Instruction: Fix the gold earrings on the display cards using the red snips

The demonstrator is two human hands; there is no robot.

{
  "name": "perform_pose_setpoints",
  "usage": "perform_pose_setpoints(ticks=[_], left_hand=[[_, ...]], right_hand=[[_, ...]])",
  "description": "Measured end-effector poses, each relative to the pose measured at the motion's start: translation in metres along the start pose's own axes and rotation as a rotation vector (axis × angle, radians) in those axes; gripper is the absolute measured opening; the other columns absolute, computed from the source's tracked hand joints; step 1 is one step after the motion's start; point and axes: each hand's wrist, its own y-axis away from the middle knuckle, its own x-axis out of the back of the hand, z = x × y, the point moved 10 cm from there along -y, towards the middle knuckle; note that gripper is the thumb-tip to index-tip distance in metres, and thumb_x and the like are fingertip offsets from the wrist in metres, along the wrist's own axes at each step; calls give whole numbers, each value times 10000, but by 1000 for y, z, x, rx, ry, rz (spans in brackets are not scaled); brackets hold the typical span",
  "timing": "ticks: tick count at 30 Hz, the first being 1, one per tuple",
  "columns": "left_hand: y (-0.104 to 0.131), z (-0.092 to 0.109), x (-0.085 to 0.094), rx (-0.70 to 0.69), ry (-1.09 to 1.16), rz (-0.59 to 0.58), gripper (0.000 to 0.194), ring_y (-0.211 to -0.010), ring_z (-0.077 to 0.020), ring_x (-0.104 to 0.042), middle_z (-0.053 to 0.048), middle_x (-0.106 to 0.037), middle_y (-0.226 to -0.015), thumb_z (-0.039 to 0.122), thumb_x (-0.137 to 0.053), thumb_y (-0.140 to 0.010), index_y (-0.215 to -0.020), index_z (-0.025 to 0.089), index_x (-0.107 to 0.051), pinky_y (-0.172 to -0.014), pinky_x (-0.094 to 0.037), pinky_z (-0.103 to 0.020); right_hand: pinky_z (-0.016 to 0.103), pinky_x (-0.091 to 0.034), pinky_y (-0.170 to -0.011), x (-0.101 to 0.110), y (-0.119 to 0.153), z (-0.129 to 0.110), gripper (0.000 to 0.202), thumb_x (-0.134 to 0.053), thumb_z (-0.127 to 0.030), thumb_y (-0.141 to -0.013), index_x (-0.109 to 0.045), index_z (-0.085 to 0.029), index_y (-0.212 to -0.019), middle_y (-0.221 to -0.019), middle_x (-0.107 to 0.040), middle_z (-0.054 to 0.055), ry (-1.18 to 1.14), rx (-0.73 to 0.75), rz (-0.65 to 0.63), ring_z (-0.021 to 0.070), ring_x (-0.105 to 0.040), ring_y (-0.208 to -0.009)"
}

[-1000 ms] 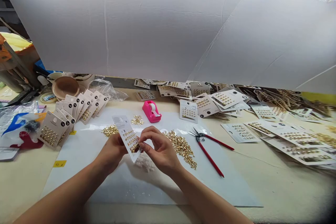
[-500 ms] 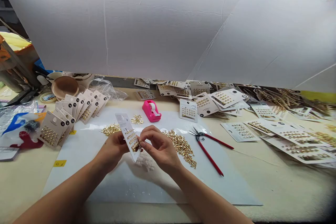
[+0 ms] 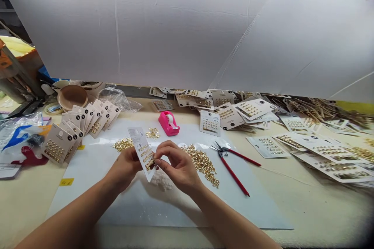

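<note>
The left forearm [image 3: 78,204] and right forearm [image 3: 230,218], both bare, slant upward and inward. The left grip [image 3: 126,166] curls closed (its fingertips mostly hidden); the right grip [image 3: 179,166] faces it, thumb [image 3: 164,166] and forefinger [image 3: 162,151] tips pinched together, other fingers bent.

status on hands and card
Left hand gripping rectangular white card bearing gold pieces. Right hand at its right edge. Red-handled metal pliers lying right, clear of hands.

Head camera looks forward-down at the hands [image 3: 179,166].
</note>
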Motion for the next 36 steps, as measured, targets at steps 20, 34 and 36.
perform_pose_setpoints(ticks=[20, 34, 36], left_hand=[[1, 6, -3, -6, -31, 15, 202, -722, -183, -630, -27, -708, -714, 184, -787, -603, -800, 171, -743, -752, -460, -313], [-1, 1, 1, 9, -34, 24, 219, -757, -195, -632, -33, -714, -747, 198, -796, -588, -796, 164, -735, -763, -458, -315], [-1, 2, 0, 13, -31, 21, 245, -773, -207, -638, -38, -718, -764, 212, -799, -585, -817, 167, -737, -777, -464, -330]], right_hand=[[295, -496, -609, 0, 1, -1, 62, -605, -173, -802, -631, -223, -776, -804, -517, 18, 8, 11, 16, 149, -538, -736], [324, -475, -688, 0, 1, 3, 33, -636, -197, -779, -647, -225, -765, -795, -544, 25, 72, 3, 7, 165, -554, -759], [318, -484, -671, 1, 1, 6, 21, -637, -225, -786, -648, -229, -769, -794, -533, 23, 10, -3, 15, 161, -550, -750]])
